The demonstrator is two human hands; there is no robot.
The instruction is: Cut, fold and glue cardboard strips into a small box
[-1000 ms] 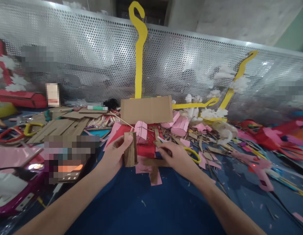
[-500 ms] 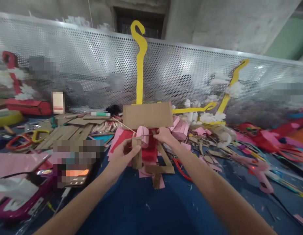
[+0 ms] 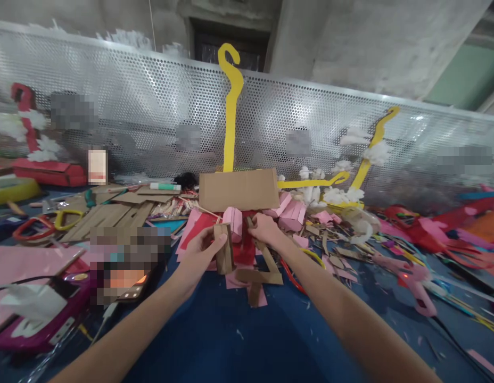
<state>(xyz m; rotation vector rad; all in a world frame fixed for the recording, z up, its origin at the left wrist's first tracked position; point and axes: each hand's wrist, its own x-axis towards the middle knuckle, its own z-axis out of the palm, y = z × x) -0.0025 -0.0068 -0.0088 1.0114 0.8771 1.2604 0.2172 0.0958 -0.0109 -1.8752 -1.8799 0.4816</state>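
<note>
My left hand (image 3: 202, 250) pinches a small folded cardboard piece (image 3: 224, 255) upright between thumb and fingers. Just to the right, my right hand (image 3: 265, 229) has its fingers closed on the upper end of a cardboard strip (image 3: 270, 261) that bends sharply to the left at its lower end. Between the hands are red paper (image 3: 244, 252) and a small rounded pink paper piece (image 3: 232, 222). Behind them stands a plain cardboard panel (image 3: 239, 190), with a tall yellow hook (image 3: 230, 117) rising at its back. Pink paper scraps (image 3: 235, 281) lie under the strip.
A pink glue gun (image 3: 414, 282) with a cord lies at right. Red-handled scissors (image 3: 290, 274) sit beside my right forearm. Cardboard strips (image 3: 107, 221), a phone (image 3: 131, 290) and a purple tissue box (image 3: 35, 324) are at left. A perforated metal screen (image 3: 151, 106) runs behind.
The view has shifted slightly, so the background sits a little lower. Both hands keep their holds, and the piece in my left hand has tilted a little.
</note>
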